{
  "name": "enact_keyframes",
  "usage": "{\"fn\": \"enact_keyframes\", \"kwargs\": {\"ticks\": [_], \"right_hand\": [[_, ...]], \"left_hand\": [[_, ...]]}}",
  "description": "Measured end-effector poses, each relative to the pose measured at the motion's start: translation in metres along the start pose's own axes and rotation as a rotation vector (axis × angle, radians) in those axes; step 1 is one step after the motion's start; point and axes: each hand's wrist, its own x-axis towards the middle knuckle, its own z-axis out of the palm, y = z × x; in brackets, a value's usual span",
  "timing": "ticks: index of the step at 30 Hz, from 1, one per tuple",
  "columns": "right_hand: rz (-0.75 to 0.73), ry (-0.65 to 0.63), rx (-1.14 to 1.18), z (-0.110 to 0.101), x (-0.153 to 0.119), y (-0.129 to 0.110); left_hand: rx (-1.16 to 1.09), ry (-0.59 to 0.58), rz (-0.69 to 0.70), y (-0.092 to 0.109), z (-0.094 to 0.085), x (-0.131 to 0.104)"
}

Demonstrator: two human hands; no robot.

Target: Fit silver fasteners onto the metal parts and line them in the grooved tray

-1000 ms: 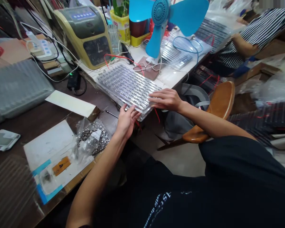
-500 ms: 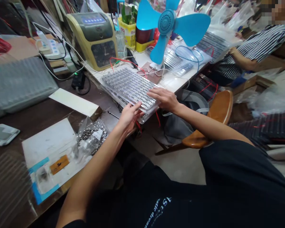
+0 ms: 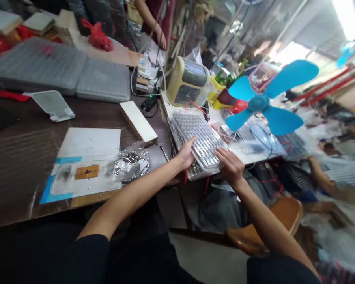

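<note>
A clear plastic tray (image 3: pixel 199 136) with rows of small metallic pieces lies on top of another tray at the bench corner. My left hand (image 3: pixel 187 154) grips its near left edge, the thumb on top and the other fingers partly hidden. At the near right corner, my right hand (image 3: pixel 231 163) has its fingers bent over the rim, holding it. The upper tray sits slightly askew on the one below. Left of the trays lie a pen-like tool (image 3: pixel 164 154) and a bag of small metal parts (image 3: pixel 132 163).
A blue fan (image 3: pixel 258 103) stands behind the trays, beside a beige device (image 3: pixel 189 83). A white board (image 3: pixel 90 142), a pale block (image 3: pixel 139 123) and large trays (image 3: pixel 103 79) lie leftward. An orange chair (image 3: pixel 286 215) is at the right. Other people appear at the back and right.
The view has swung left, shifting the scene rightward. Both hands remain on the upper tray, which is turned slightly relative to the one below.
</note>
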Motion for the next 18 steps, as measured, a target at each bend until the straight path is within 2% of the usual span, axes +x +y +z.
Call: {"fn": "enact_keyframes", "kwargs": {"ticks": [3,8,12,18], "right_hand": [[-0.066,0.004,-0.006,0.000,0.003,-0.004],[-0.062,0.059,-0.026,-0.001,-0.003,-0.011],[-0.087,0.130,-0.035,-0.013,-0.001,-0.016],[-0.117,0.196,0.043,-0.034,0.021,-0.033]], "left_hand": [[0.016,0.107,0.002,-0.001,-0.003,0.003],[-0.025,0.117,0.052,-0.004,-0.003,-0.009],[-0.021,0.046,0.120,-0.003,0.007,-0.026],[0.130,-0.118,0.380,0.010,0.020,-0.074]]}}
